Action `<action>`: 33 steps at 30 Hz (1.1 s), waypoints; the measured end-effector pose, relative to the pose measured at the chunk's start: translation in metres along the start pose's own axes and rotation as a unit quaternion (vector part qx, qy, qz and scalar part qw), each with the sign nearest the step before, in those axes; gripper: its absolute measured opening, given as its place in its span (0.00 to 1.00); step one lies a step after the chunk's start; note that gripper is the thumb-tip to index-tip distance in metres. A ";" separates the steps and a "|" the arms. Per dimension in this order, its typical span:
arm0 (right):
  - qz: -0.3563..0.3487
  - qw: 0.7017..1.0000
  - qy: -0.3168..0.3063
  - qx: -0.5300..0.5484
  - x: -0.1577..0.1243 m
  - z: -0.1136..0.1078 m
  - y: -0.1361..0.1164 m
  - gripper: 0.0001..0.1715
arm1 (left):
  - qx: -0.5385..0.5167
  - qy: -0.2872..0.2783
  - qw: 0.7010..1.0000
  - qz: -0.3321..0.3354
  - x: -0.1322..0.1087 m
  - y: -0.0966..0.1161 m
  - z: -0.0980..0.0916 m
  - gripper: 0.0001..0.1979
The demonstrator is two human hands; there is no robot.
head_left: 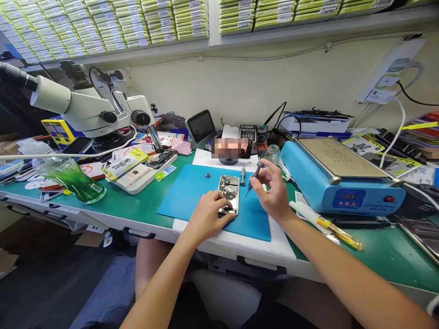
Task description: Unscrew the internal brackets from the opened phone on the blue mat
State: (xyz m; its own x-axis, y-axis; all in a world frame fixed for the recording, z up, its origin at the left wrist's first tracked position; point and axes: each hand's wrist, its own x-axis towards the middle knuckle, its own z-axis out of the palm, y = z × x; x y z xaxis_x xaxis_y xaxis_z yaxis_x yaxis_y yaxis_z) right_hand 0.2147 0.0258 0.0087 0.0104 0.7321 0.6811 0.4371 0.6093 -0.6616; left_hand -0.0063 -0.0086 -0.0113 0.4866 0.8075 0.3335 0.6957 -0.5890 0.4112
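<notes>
While your left hand (210, 214) grips the opened silver phone (232, 189), your right hand (274, 192) pinches a slim dark screwdriver (256, 172) beside it.

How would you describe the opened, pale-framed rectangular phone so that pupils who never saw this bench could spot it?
On the green workbench, find the bright blue rectangular mat. The opened, pale-framed rectangular phone lies there, its near end touched by the person's left hand. Its exposed inner parts set it apart from the slim grey cylindrical tool beside it.
</notes>
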 end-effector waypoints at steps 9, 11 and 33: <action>0.051 0.996 -0.070 0.022 -0.001 0.001 0.001 0.28 | -0.009 0.022 1.000 -0.005 -0.005 0.002 0.001 0.13; 0.063 0.993 -0.097 0.035 -0.001 0.000 0.003 0.24 | -0.014 0.025 1.000 -0.004 -0.005 0.003 0.000 0.12; 0.025 0.980 -0.196 0.024 -0.002 0.002 0.011 0.19 | 0.023 0.033 0.999 -0.009 -0.002 0.007 0.004 0.12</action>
State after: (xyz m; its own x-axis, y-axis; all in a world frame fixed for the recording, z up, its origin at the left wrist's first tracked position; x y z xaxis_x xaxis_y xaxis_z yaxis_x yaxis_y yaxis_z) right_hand 0.2172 0.0320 -0.0002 -0.3196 0.8169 0.4802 0.4013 0.5758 -0.7124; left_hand -0.0005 -0.0146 -0.0124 0.4389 0.8135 0.3816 0.7282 -0.5708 0.3793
